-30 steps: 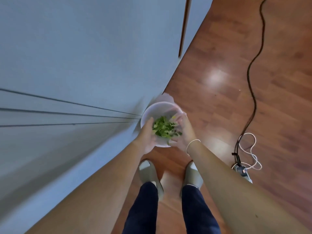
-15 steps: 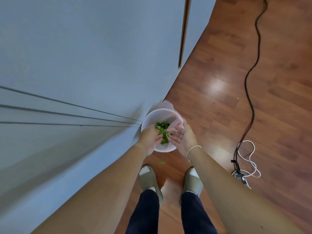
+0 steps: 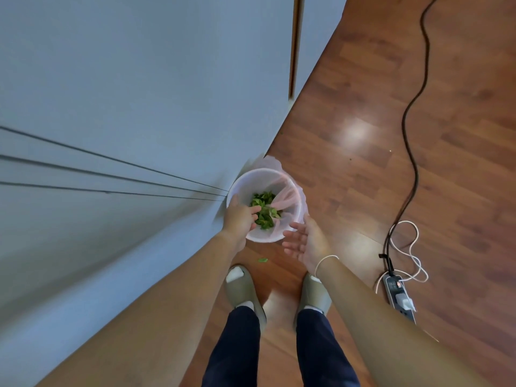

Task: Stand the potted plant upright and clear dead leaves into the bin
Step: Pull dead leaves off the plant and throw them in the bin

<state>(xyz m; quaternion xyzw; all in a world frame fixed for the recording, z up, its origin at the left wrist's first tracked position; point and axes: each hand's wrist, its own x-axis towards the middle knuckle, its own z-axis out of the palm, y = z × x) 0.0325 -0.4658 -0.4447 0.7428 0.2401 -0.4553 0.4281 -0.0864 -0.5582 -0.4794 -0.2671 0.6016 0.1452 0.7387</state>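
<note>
Slippers [image 3: 243, 291] stand nearest on the floor [image 3: 363, 191], one stray leaf [image 3: 262, 260] just ahead. Right hand [image 3: 304, 243] hovers beside the bin [image 3: 290, 219], fingers apart and empty; left hand [image 3: 240, 219] sits over the rim, fingers loosely curled among leaves [image 3: 262, 210]. More could spill outside. Wall [image 3: 139, 107] crowds the left; cable [image 3: 413, 135] lies well right. No plant visible.

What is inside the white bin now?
The white bin holds a pink liner and green leaves. The left hand covers part of the leaves, and the bin's bottom is hidden.
</note>
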